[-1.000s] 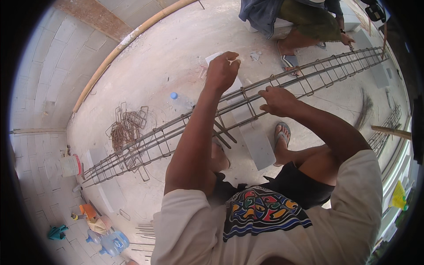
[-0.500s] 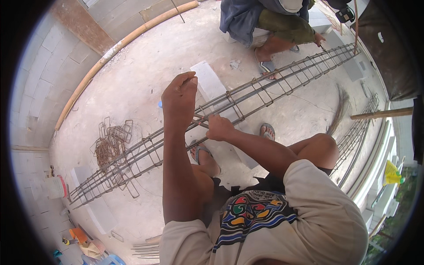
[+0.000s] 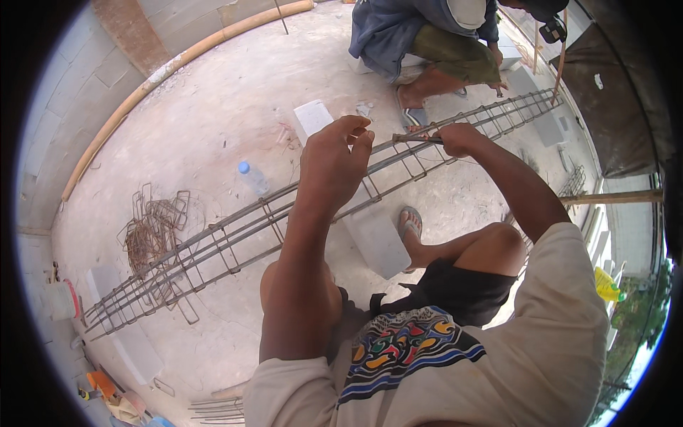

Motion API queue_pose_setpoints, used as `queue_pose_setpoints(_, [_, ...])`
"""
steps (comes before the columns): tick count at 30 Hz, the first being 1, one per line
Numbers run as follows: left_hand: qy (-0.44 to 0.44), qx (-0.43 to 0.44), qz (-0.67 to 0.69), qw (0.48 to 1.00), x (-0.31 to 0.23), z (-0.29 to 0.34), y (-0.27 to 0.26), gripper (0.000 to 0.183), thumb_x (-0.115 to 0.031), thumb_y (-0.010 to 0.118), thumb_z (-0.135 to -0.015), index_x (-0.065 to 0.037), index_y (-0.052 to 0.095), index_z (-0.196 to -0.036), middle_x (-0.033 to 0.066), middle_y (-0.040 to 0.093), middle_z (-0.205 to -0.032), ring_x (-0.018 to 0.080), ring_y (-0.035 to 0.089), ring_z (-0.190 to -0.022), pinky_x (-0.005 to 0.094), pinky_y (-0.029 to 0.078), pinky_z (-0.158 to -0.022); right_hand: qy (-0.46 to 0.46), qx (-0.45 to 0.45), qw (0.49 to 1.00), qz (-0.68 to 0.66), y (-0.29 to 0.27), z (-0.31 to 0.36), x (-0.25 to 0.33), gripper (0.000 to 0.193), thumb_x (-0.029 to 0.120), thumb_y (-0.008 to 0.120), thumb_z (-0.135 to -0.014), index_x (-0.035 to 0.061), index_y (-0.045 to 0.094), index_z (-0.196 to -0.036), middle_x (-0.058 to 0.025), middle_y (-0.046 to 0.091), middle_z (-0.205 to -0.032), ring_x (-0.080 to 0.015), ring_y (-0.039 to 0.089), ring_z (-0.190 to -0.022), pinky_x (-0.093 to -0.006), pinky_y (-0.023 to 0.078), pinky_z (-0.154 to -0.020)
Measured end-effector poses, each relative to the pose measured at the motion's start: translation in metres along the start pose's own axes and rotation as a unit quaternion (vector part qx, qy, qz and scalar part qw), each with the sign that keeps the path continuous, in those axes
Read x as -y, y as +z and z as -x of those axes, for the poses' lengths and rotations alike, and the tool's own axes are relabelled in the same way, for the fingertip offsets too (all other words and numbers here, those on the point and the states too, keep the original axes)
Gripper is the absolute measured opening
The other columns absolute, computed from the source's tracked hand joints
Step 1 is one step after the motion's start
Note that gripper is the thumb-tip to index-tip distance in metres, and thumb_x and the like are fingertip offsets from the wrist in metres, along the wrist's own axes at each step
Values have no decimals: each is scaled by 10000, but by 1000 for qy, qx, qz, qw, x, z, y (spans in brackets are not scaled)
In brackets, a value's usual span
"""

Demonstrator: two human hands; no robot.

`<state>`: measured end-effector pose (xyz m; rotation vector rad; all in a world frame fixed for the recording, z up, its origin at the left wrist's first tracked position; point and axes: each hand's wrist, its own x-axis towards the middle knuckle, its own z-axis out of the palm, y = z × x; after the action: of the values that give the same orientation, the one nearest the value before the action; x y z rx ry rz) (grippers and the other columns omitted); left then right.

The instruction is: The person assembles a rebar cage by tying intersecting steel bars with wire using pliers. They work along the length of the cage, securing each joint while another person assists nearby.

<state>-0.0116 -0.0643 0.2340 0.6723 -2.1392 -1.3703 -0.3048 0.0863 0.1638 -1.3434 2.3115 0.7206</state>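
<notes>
A long rebar cage (image 3: pixel 267 208) with bent stirrups runs diagonally from lower left to upper right, propped on pale blocks. My right hand (image 3: pixel 459 140) is closed around the handles of steel pincers (image 3: pixel 420 139), whose jaws are over the cage's far top bar. To the left, my left hand (image 3: pixel 333 165) is raised above the cage. Its thumb and index finger come together in a pinch; anything between them is too small to make out. That hand and forearm hide part of the bars.
A pile of wire stirrups (image 3: pixel 153 231) and a clear bottle with a blue cap (image 3: pixel 254 176) lie beyond the cage. A pale block (image 3: pixel 377 238) sits between my feet. Another person (image 3: pixel 445 53) squats at the cage's far right end. A wooden pole (image 3: pixel 153 84) lies along the wall.
My right hand and the pincers have moved away and to the right along the cage. My left hand has shifted right, its fingers still pinched. The view has shifted and the bottle shows more fully.
</notes>
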Motion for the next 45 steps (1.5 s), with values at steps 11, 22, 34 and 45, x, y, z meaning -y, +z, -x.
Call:
queue_pose_setpoints(11, [-14, 68, -38, 997, 4, -17, 33, 303, -220, 593, -879, -20, 651, -1099, 181, 695, -977, 298, 675, -912, 369, 513, -804, 141, 101, 983, 60, -19, -6, 5, 307, 68, 652, -755, 70, 697, -1059, -145, 693, -1041, -325, 670, -977, -461, 541, -789])
queue_pose_setpoints(22, [-56, 147, -206, 966, 112, -51, 166, 402, -163, 594, -804, -60, 600, -1192, 191, 666, -1034, 359, 631, -984, 442, 489, -859, 134, 77, 976, 151, -19, -22, 12, 394, 204, 649, -798, 154, 667, -1188, -129, 677, -1126, -359, 641, -1040, -662, 475, -827])
queue_pose_setpoints(34, [24, -34, -180, 983, 143, -30, 307, 770, -262, 793, -722, -85, 419, -1372, 150, 532, -1249, 374, 426, -1255, 554, 306, -1033, 129, 158, 966, 161, -15, -47, 3, 281, 224, 679, -807, 111, 717, -1061, -98, 707, -1003, -311, 675, -961, -577, 524, -789])
queue_pose_setpoints(45, [46, -157, -16, 986, 139, -47, 328, 560, -126, 754, -744, -25, 495, -1231, 154, 570, -1090, 347, 503, -1130, 473, 380, -975, 21, 43, 949, 313, -24, -36, 22, 199, 219, 664, -776, 105, 742, -919, -104, 698, -843, -305, 682, -840, -537, 508, -633])
